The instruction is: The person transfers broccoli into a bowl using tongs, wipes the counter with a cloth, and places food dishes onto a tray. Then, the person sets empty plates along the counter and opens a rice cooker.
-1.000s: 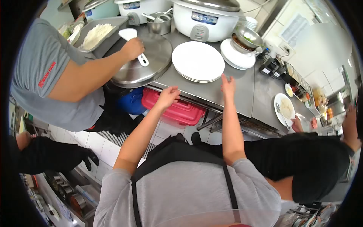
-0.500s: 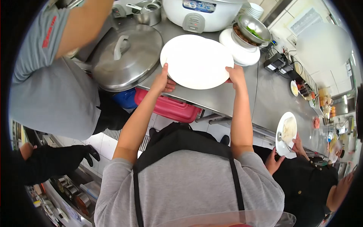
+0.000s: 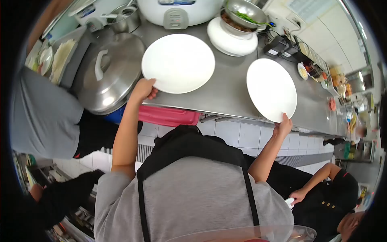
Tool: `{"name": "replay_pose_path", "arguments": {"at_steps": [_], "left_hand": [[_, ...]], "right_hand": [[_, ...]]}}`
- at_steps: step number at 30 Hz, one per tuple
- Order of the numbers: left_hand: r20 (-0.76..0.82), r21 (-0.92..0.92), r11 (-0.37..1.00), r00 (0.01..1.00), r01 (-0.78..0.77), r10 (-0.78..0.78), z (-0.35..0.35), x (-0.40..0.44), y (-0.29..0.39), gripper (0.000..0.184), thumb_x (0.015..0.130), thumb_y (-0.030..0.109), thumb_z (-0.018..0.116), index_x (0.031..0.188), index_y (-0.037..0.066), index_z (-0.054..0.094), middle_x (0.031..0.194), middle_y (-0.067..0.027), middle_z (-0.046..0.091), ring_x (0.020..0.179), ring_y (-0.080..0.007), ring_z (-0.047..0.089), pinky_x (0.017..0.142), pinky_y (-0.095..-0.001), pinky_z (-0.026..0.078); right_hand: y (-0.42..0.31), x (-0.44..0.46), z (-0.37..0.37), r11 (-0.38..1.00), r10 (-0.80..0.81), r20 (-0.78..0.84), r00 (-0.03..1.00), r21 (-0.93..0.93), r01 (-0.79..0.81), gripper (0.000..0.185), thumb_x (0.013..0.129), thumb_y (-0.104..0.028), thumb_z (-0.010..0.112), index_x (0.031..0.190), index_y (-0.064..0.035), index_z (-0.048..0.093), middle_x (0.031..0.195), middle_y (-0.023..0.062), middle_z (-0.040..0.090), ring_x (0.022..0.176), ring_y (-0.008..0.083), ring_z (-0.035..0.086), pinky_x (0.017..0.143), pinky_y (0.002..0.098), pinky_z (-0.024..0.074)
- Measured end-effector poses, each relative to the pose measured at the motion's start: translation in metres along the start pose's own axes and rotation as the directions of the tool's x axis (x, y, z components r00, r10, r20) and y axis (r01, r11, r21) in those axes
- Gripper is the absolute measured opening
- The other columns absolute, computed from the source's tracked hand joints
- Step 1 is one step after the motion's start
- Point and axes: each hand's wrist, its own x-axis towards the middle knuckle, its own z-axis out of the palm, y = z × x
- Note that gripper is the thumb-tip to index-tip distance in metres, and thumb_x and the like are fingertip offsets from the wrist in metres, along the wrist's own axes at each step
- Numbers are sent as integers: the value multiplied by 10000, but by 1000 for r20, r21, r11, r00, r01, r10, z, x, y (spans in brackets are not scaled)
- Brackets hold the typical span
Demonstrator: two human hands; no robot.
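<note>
Two white oval plates are in front of me, one in each hand. My left hand [image 3: 144, 89] grips the near left rim of the left plate [image 3: 178, 63], thumb on top and fingers below, over the steel counter. Further right, my right hand [image 3: 283, 126] pinches the near rim of the other plate [image 3: 271, 89], which is tilted. Both plates look bare. Left of the left plate lies a large steel lid [image 3: 111, 72] with a handle.
Behind stands a white rice cooker [image 3: 179, 12]. A steel bowl with greens [image 3: 246, 14] sits over a white round stack [image 3: 231, 38]. Seasoning containers line the steel counter [image 3: 225, 86] at right. A person in grey [image 3: 44, 113] is close at left, another in black [image 3: 322, 197] at right.
The plates, held together before, are now apart: one moved left with my left hand, the other right with my right hand. The co-worker's plate of food at right has left view.
</note>
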Motion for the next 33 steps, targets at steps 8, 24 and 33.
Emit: {"name": "replay_pose_path", "arguments": {"at_steps": [8,24,33], "left_hand": [[-199,-260,953,974,-156,105,-6,-9,25,333,794,175,406,907,-114,528,755,-161,605,560,-201,602,456,-260,504],[468,-471,872,876,133,119,112,-44,79,351,780,134,489,1085,-38,452,950,-144,570,755,-220,606,586,-317,536],[585,-456,875,795,161,159,222,-1,80,394,786,71,399,1167,-32,399,1060,-186,533,856,-287,592,685,-412,526]], "right_hand": [[23,86,-56,994,-100,-402,910,-2,109,235,780,-89,501,965,55,521,852,137,581,598,226,595,400,286,501],[-2,115,-58,846,-383,-388,839,-511,151,623,766,-297,594,1250,-12,326,853,112,501,632,173,492,468,280,407],[-17,54,-49,777,-548,-116,829,-437,453,517,794,-186,586,1256,-106,367,855,28,474,650,113,466,502,241,408]]}}
